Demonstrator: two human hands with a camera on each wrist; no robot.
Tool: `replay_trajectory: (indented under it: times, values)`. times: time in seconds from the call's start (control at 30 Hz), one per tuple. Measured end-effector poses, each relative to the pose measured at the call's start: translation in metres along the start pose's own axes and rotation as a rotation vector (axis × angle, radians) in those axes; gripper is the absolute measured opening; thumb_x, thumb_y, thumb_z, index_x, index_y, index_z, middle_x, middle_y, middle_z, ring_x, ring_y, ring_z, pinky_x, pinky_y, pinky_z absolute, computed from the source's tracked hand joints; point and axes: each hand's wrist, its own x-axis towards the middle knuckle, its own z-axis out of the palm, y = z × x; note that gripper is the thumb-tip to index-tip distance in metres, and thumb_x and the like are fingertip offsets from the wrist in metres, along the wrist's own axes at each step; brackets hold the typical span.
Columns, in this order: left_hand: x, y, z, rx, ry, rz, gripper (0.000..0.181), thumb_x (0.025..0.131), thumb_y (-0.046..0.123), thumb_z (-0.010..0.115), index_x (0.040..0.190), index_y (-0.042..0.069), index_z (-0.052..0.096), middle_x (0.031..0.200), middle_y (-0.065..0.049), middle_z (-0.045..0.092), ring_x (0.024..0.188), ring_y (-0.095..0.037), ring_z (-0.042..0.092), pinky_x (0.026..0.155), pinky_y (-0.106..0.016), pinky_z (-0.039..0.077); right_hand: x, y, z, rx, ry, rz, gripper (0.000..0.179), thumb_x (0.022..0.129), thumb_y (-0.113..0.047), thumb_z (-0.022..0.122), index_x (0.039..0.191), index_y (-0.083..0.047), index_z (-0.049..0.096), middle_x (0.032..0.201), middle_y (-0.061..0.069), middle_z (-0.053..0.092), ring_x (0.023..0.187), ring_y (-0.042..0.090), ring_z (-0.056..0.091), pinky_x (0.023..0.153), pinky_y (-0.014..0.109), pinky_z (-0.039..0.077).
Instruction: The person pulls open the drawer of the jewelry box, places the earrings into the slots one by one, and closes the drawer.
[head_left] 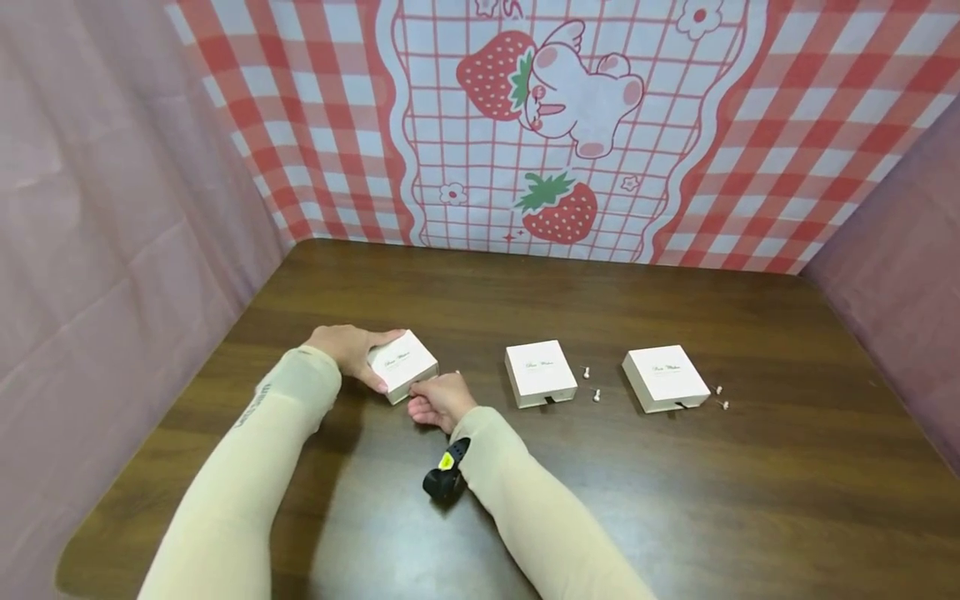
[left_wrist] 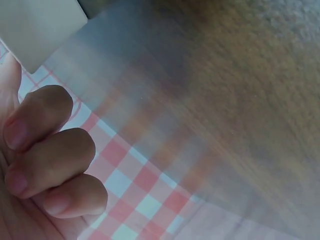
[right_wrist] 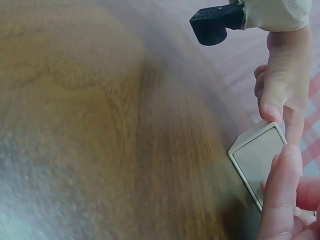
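Note:
A small white box [head_left: 405, 360] with gold lettering on its lid sits on the table, turned at an angle. My left hand [head_left: 347, 346] grips it from the left, thumb on the near side and index finger along the far side. At its front face, my right hand [head_left: 441, 402] has thumb and index finger together, pinching at the edge, with the other fingers curled. What lies between those fingertips is hidden. In the right wrist view the box's inset front panel [right_wrist: 260, 152] sits within its frame, between both hands. The left wrist view shows one box corner [left_wrist: 40, 30].
Two matching boxes stand to the right, one in the middle [head_left: 542, 371] and one farther over [head_left: 666, 377], each with a dark tab at its front. Small white studs [head_left: 587, 372] lie beside them. A checked cloth [head_left: 330, 125] hangs behind the wooden table [head_left: 675, 517].

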Motion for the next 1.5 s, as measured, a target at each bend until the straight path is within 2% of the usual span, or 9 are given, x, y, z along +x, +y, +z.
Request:
replay_trajectory:
  times: [0.27, 0.43, 0.7, 1.03, 1.5]
  values:
    - [0.0, 0.003, -0.003, 0.017, -0.017, 0.008, 0.105, 0.066, 0.07, 0.072, 0.152, 0.031, 0.026, 0.131, -0.022, 0.056, 0.103, -0.031, 0.059, 0.075, -0.044, 0.048, -0.001, 0.003, 0.002, 0.036, 0.006, 0.0, 0.02, 0.093, 0.0, 0.053, 0.073, -0.001, 0.056, 0.047, 0.0, 0.053, 0.037, 0.003, 0.05, 0.038, 0.015, 0.042]
    - [0.002, 0.001, -0.003, 0.023, -0.016, 0.026, 0.106, 0.064, 0.07, 0.073, 0.152, 0.031, 0.028, 0.129, -0.022, 0.057, 0.102, -0.03, 0.059, 0.075, -0.043, 0.048, -0.001, 0.007, 0.006, 0.058, 0.048, -0.009, 0.02, 0.091, 0.001, 0.053, 0.072, -0.001, 0.055, 0.048, 0.0, 0.052, 0.037, 0.003, 0.05, 0.038, 0.015, 0.042]
    - [0.003, -0.002, -0.003, 0.025, -0.028, 0.054, 0.106, 0.066, 0.069, 0.073, 0.152, 0.029, 0.027, 0.129, -0.022, 0.057, 0.101, -0.029, 0.059, 0.077, -0.043, 0.048, -0.006, 0.011, 0.015, 0.154, 0.11, -0.04, 0.011, 0.091, 0.003, 0.053, 0.081, 0.002, 0.056, 0.051, 0.002, 0.053, 0.039, 0.005, 0.05, 0.039, 0.016, 0.042]
    - [0.002, 0.0, -0.005, 0.014, -0.047, 0.036, 0.106, 0.067, 0.068, 0.073, 0.153, 0.028, 0.025, 0.133, -0.022, 0.054, 0.107, -0.032, 0.058, 0.081, -0.045, 0.047, -0.008, 0.009, 0.012, 0.177, 0.165, -0.074, 0.011, 0.089, 0.005, 0.057, 0.081, 0.0, 0.052, 0.051, 0.003, 0.054, 0.039, 0.005, 0.051, 0.039, 0.016, 0.043]
    - [0.001, 0.002, -0.007, 0.001, -0.073, 0.011, 0.107, 0.067, 0.069, 0.072, 0.153, 0.03, 0.022, 0.136, -0.023, 0.05, 0.111, -0.034, 0.056, 0.085, -0.047, 0.046, -0.008, 0.006, 0.008, 0.165, 0.161, -0.026, 0.005, 0.09, 0.006, 0.058, 0.093, 0.006, 0.054, 0.055, 0.005, 0.055, 0.042, 0.007, 0.052, 0.04, 0.017, 0.044]
